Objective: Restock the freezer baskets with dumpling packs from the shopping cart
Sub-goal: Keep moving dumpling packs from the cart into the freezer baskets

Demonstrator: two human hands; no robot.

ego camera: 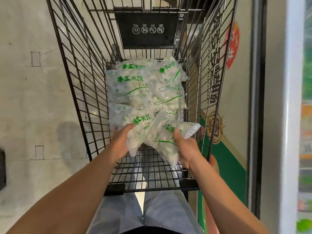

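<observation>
Nearest, at 7 o'clock, the left hand grips one dumpling pack; at 5 o'clock the right hand clasps another pack. Both are raised inside the black wire shopping cart, remaining packs heaped toward 12 o'clock.

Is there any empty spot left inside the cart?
Yes: bare wire floor at the near end, between the two held packs and the near rim. Farther in, the dumpling packs crowd the floor from side wall to side wall.
</observation>
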